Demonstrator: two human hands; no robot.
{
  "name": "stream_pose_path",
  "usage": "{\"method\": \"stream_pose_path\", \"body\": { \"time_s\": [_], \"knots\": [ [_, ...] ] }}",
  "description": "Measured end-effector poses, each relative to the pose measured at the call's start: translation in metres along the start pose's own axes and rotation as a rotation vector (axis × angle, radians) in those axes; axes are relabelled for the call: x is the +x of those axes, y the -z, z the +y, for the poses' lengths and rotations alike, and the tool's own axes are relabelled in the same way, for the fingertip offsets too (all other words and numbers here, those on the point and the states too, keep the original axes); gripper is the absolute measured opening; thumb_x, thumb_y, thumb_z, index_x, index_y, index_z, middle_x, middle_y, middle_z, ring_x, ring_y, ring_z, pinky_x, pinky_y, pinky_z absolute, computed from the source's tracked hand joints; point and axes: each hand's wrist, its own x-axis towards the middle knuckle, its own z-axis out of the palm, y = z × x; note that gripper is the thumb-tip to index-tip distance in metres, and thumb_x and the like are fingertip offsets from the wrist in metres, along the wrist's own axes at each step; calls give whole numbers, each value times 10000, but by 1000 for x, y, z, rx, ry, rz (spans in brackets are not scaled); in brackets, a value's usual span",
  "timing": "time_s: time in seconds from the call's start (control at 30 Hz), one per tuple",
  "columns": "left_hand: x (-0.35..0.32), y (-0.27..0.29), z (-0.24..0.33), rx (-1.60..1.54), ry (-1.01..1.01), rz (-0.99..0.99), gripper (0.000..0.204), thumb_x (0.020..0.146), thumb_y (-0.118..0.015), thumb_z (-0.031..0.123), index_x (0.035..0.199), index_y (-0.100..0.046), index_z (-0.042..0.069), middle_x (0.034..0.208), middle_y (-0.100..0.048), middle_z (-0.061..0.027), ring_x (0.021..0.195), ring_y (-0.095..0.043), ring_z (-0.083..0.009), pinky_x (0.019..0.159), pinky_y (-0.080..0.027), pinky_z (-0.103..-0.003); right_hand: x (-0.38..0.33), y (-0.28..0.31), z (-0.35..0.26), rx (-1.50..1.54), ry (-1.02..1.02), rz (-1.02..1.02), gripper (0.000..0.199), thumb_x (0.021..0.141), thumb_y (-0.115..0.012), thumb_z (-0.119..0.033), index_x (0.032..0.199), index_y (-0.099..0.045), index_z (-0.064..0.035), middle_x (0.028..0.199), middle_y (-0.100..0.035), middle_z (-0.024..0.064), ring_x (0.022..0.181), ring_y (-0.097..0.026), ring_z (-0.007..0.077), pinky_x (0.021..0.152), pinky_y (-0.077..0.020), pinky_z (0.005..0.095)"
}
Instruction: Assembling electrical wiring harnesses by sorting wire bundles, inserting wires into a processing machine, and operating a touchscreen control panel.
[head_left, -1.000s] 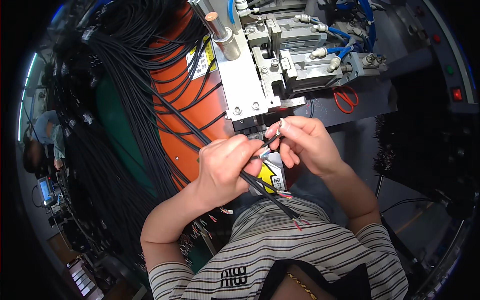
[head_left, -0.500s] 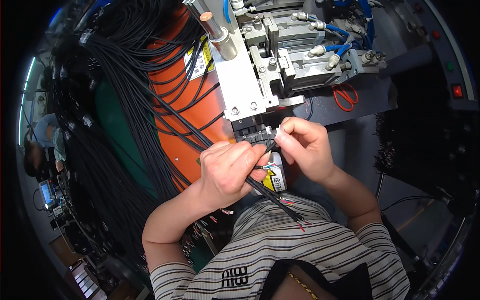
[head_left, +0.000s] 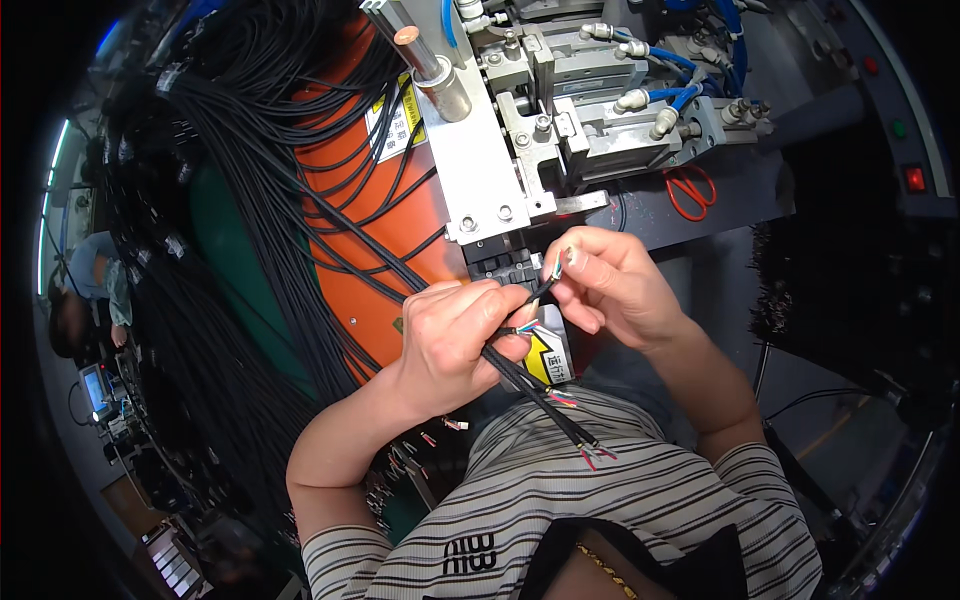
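My left hand [head_left: 445, 335] is closed around several black cables [head_left: 540, 395], whose stripped ends with thin coloured wires hang toward my shirt. One cable end [head_left: 543, 292] sticks out from its fingers to the right. At that end, my right hand [head_left: 620, 295] pinches the fine coloured wires [head_left: 557, 268] between thumb and forefinger, its other fingers curled loosely. Another short end with blue, red and white wires [head_left: 528, 327] pokes out below my left fingers. Just beyond both hands lies the black slotted block [head_left: 503, 266] of the machine.
A metal machine [head_left: 610, 130] with blue air hoses stands ahead. Red-handled scissors [head_left: 690, 193] lie on its grey base. Long bundles of black cable [head_left: 270, 200] cover the orange surface [head_left: 345, 255] on the left. Lit buttons [head_left: 914, 180] are at the far right. Another person [head_left: 95, 270] is at far left.
My right fingers have shifted and opened a little, so the coloured wires at the cable end now show. The hanging cable ends have swung slightly left.
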Motion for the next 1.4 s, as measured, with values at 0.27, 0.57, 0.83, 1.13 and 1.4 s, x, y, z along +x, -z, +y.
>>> {"method": "stream_pose_path", "body": {
  "time_s": [0.27,0.57,0.83,1.13,1.4],
  "knots": [
    [0,-4,-6,-121,51,2,219,754,-695,49,952,-619,-6,683,-587,-95,553,-585,-269,510,-453,-368,-1,-1,1,57,-19,-63,151,905,-673,-35,1034,-625,28,887,-618,73,607,-552,69,527,-428,176],
    [5,-6,9,34,60,26,166,734,-699,-5,867,-600,2,672,-590,-104,536,-602,-270,486,-476,-360,-3,-22,20,-953,788,235,291,832,-657,80,1119,-635,38,993,-626,144,799,-640,184,650,-506,270],
    [6,-3,9,34,92,50,133,736,-677,-32,833,-590,-5,663,-586,-95,541,-610,-264,482,-474,-350,-8,-13,18,-602,538,109,266,994,-536,-104,1187,-626,54,1124,-596,163,894,-612,192,766,-491,298],
    [8,2,7,-154,203,-22,115,793,-670,-34,891,-613,-15,710,-611,-120,582,-627,-265,516,-482,-348,-1,2,4,-16,137,-60,209,958,-604,-56,1122,-658,62,989,-650,120,766,-639,132,631,-501,228],
    [4,-1,5,-228,242,-54,97,809,-667,-21,888,-611,-22,716,-625,-126,593,-636,-273,524,-486,-341,0,0,-1,-376,250,36,185,908,-584,80,1069,-674,72,960,-657,118,693,-640,123,571,-502,215]
  ]
}}
